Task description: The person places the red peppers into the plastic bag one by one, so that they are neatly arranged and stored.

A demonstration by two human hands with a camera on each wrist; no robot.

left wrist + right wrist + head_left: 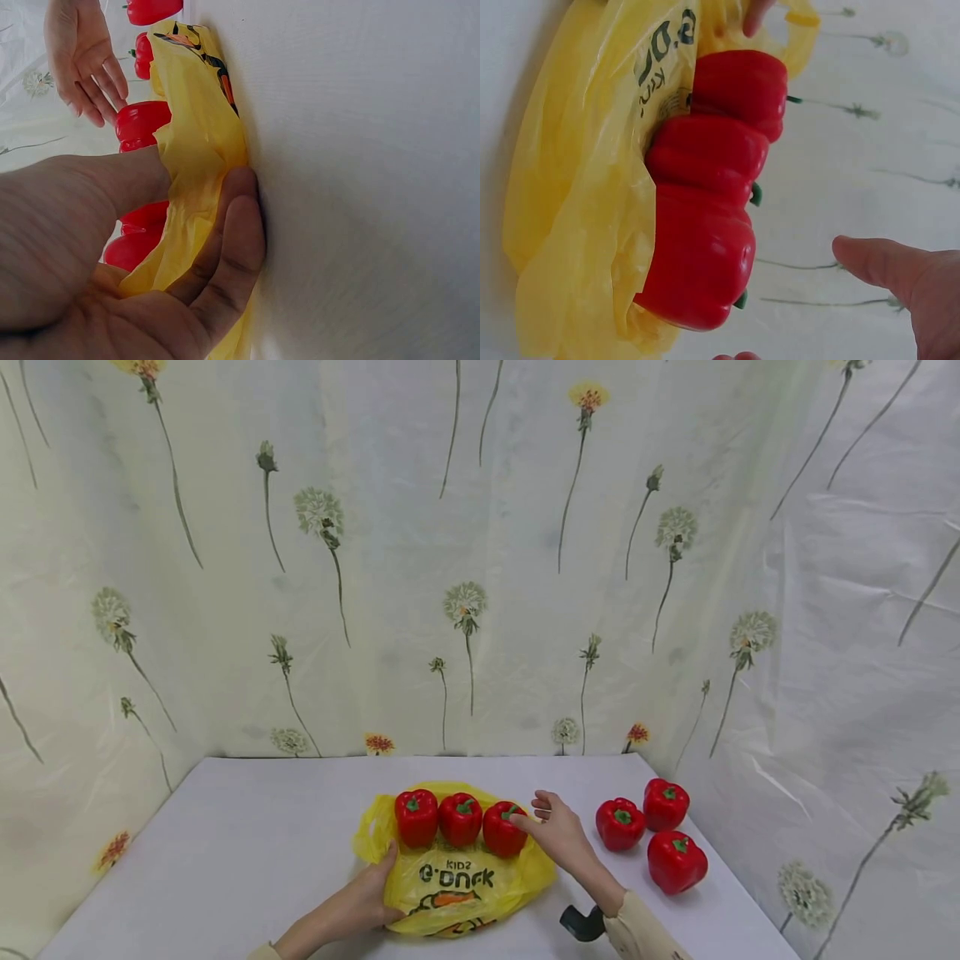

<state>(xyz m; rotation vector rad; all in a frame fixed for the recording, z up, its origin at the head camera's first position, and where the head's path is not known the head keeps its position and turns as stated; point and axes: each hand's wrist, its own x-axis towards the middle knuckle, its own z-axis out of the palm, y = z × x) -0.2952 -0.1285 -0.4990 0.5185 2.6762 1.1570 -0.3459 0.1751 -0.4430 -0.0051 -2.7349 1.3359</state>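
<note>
A yellow plastic bag (pixel 517 883) with dark lettering and an orange print lies on the table, its mouth facing away from me. Three red bell peppers with green stems, the left one (pixel 416 818), the middle one (pixel 460 820) and the right one (pixel 500 832), sit in a row at that mouth. My left hand (pixel 365 893) pinches the bag's left edge, thumb inside and fingers outside in the left wrist view. Beside the right pepper is my right hand (pixel 561 837), its fingers loose and holding nothing; the right wrist view shows its thumb (pixel 877 262) apart from the peppers.
Three more red bell peppers stand on the table's right side: one nearer the bag (pixel 620 824), one behind (pixel 666 804) and one in front (pixel 677 862). A black curved object (pixel 582 924) lies by my right forearm. Dandelion-print curtains (pixel 405 568) enclose the white table (pixel 247 835).
</note>
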